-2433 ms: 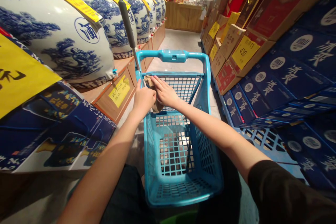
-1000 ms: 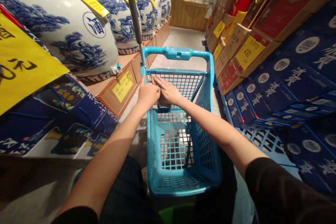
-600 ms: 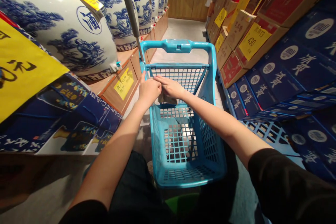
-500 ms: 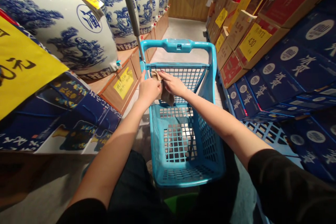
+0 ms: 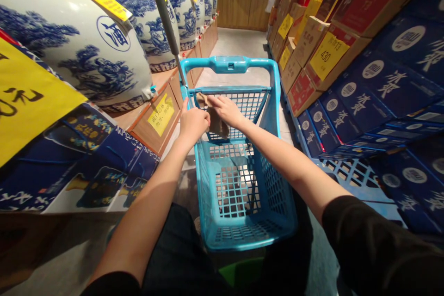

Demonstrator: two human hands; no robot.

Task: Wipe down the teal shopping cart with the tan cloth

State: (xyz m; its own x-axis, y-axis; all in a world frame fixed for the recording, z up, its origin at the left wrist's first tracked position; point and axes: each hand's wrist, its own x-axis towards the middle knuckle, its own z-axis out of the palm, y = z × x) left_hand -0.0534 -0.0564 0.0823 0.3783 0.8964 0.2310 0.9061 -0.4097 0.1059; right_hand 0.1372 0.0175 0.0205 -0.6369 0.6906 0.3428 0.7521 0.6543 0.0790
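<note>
A blue plastic shopping basket [image 5: 231, 161] with grid walls stands tilted in front of me, its thick handle at the far end. At its left rim, my left hand [image 5: 192, 125] is closed around the edge, the index finger lying up along it. Just right of it, my right hand [image 5: 227, 111] presses a brown cloth [image 5: 219, 125] near the basket's upper left inside corner. Part of the cloth hangs down inside, and the right fingertips are partly covered. A metal pole with a grey grip [image 5: 165, 21] rises from the basket's left side.
Large blue-and-white jars [image 5: 114, 32] line a wooden ledge [image 5: 157, 120] on the left, beside blue gift boxes [image 5: 100, 166]. Stacked blue cartons [image 5: 367, 97] and brown cartons [image 5: 308, 51] flank the right. A green object [image 5: 243, 272] is under the basket. A wooden counter [image 5: 243, 8] stands behind.
The view has shifted slightly, so the basket's handle end sits a little lower and further left. Both hands stay in nearly the same place on the basket, the cloth still under the right hand.
</note>
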